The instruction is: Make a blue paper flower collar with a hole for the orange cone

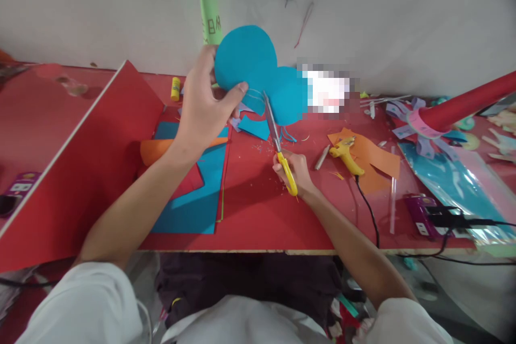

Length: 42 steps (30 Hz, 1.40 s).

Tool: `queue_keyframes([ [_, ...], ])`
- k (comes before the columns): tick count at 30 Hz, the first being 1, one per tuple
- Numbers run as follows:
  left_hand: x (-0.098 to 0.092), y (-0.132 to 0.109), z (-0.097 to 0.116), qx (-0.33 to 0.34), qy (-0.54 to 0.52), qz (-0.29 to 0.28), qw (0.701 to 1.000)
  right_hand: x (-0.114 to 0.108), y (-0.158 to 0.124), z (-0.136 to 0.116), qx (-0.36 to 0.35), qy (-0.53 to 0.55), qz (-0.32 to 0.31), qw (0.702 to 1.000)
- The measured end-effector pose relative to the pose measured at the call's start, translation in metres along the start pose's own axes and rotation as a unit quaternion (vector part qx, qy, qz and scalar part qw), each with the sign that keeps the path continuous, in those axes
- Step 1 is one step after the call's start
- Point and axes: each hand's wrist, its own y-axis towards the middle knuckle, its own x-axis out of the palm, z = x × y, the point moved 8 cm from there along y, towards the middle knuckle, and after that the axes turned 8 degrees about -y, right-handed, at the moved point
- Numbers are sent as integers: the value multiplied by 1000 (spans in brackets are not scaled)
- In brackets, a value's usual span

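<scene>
My left hand (209, 91) pinches a blue paper cutout (246, 56) by its left side, thumb in front, and holds it up above the table. The cutout has two rounded lobes and a small lower part with pale curved lines. In my right hand (296, 169) are yellow-handled scissors (274, 129), pointing upward. Their blade tips meet the cutout in the notch between the lower part and the right lobe. Below the cutout, a blue paper scrap (255, 127) lies on the table.
A yellow glue gun (347, 156) with a black cord rests on orange paper (379, 158) at right. Purple power strip (423, 217) sits near the front edge. On the left stand a red board (100, 161), blue sheets (189, 215) and a yellow glue stick (175, 88).
</scene>
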Motion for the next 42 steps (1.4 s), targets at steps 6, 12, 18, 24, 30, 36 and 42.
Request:
queue_keyframes([
  [6,1,-1,7,-4,0,19,1000,-2,0,-3,1,-6,-3,1000],
  [12,-2,2,3,-7,11,13,1000,-2,1,-2,0,-15,0,1000],
  [18,-3,3,4,-6,-7,14,1000,-3,2,-2,-16,-24,12,999],
  [24,1,-10,10,-42,-86,79,992,-1,-3,-3,8,13,4,1000],
  [30,22,-19,-13,-29,-65,31,997,1,-5,-6,3,36,13,999],
  [36,27,-27,-8,-32,-3,38,999,11,-3,-4,-4,84,-21,996],
  [42,27,-29,-3,-38,21,32,999,21,-2,1,-14,133,-39,990],
])
